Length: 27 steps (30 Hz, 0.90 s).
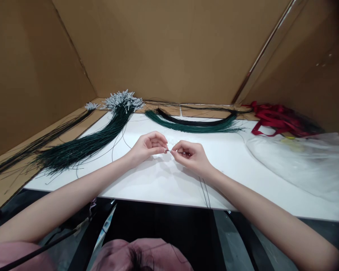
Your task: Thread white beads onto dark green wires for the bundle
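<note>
Strands: dark strands (205, 192) trail over the white table (164, 184) edge toward 6 o'clock.
Right hand: right hand (190, 156), fingertips pressed together, pinching the strands' upper end.
Left hand: left hand (147, 146), thumb and forefinger nipping that same end; anything smaller there is too tiny to tell.
Likely done: tipped bundle (101, 135) at 10 o'clock, with white ends.
Likely left: plain bundle (194, 126) at 12 o'clock, bare ends.
Beyond: plastic bag (299, 162) at 3 o'clock, red ribbons (277, 118) at 2.

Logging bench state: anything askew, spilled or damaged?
Nothing spilled or damaged. Loose strands stray from the left green bundle, and two thin wires hang over the table edge below the right hand.
</note>
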Tool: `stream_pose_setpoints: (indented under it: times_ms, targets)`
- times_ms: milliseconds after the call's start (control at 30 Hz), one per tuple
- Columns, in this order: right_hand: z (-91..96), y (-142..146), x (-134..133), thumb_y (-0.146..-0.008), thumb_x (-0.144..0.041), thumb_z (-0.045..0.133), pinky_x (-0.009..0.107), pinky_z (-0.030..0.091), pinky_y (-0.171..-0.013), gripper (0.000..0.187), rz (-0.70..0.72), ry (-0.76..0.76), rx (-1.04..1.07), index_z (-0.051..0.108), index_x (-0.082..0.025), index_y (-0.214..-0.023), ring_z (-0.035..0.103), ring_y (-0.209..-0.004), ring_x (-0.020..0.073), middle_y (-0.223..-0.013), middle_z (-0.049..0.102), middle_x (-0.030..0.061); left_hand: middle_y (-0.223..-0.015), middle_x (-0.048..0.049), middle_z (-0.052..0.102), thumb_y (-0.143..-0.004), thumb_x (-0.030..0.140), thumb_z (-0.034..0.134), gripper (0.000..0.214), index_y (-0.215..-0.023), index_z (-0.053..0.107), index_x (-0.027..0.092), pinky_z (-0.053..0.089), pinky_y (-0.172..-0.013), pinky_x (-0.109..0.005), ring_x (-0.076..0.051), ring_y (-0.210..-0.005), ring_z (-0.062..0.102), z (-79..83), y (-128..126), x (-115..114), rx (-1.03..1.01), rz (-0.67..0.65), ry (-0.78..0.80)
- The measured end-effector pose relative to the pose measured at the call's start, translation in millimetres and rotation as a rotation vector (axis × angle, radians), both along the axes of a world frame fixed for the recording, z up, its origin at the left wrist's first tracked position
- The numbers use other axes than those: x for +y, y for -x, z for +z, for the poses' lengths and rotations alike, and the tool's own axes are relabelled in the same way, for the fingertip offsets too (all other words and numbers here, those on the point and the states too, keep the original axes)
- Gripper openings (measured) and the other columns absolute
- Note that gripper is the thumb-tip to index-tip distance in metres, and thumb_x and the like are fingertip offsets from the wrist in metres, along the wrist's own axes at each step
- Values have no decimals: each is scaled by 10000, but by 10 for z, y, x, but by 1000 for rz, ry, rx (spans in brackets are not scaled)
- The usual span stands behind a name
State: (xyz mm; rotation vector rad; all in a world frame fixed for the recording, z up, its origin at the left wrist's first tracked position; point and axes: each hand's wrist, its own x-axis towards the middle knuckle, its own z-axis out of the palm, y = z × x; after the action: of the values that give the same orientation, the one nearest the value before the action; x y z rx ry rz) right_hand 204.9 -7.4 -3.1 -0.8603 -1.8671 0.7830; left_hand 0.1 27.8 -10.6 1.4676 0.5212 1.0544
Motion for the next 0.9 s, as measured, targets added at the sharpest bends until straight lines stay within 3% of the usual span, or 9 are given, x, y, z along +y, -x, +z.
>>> stream_pose_setpoints:
  times_ms: [900]
  targets:
    - [3, 5, -28, -823, -200, 625, 228, 268, -499, 98, 3, -23, 3, 616, -151, -738, 328, -511, 70, -553, 412, -55, -809, -29, 691, -680, 151, 827, 293, -895, 630, 126, 543, -726, -216, -112, -739, 673, 20, -4, -4, 30, 28, -13]
